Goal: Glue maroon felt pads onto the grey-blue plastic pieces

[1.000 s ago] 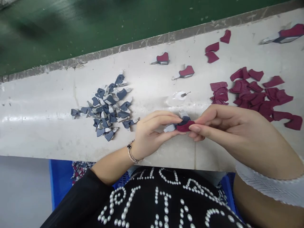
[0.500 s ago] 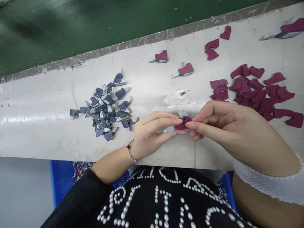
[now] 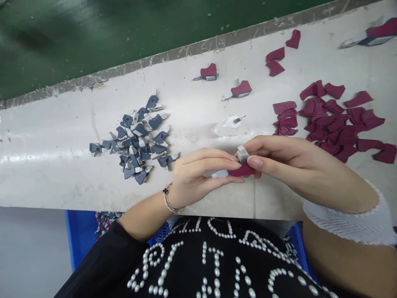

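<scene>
Both my hands are closed on one small plastic part (image 3: 242, 169), grey and dark blue with a maroon cover piece on it. My left hand (image 3: 195, 174) pinches its left end, where a light grey tip sticks out. With thumb and forefinger, my right hand (image 3: 288, 165) grips the upper right side, beside a light grey block. The fingers hide part of the piece. To the left lies a pile of dark blue and grey plastic parts (image 3: 139, 130). A heap of maroon cover pieces (image 3: 338, 126) lies beyond my right hand.
A white bottle with a thin needle tip (image 3: 232, 122) stands just past my hands. Maroon-covered parts (image 3: 241, 88) lie farther back on the white table (image 3: 49, 165). Under the front edge is a blue crate (image 3: 79, 236); a green surface (image 3: 93, 37) borders the back.
The held part has tilted and shifted slightly toward me, showing more of its light grey block. My right thumb and forefinger have moved up to that block.
</scene>
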{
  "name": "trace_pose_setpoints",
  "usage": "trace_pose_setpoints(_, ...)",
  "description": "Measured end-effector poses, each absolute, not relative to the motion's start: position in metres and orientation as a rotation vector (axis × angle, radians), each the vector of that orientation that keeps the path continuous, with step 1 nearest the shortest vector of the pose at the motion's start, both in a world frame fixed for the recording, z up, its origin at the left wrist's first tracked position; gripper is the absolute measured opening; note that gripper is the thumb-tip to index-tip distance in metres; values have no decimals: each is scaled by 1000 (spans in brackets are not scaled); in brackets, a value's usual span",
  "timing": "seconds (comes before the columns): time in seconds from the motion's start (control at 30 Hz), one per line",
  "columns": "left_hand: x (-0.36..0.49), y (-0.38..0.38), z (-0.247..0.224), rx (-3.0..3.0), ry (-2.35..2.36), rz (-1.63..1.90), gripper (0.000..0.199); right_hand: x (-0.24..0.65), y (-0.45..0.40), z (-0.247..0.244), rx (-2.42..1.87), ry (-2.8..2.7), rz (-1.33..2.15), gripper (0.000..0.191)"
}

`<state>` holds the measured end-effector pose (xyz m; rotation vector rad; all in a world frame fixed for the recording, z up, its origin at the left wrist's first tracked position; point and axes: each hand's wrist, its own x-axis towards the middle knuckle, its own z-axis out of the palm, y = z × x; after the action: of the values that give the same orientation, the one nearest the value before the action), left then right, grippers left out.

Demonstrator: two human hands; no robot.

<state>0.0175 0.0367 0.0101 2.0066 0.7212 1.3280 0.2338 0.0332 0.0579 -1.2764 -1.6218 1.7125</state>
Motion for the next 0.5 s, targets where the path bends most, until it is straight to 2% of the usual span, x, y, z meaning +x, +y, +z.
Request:
trace_pose_setpoints(0.23,17,35,8,1999,741,1342,21,218,22,66,-1454,-1818,1345,27)
trace_pose_setpoints(0.5,18,30,6,2034,795,1436,22,203,13,68,-1502,-1790,1220,22)
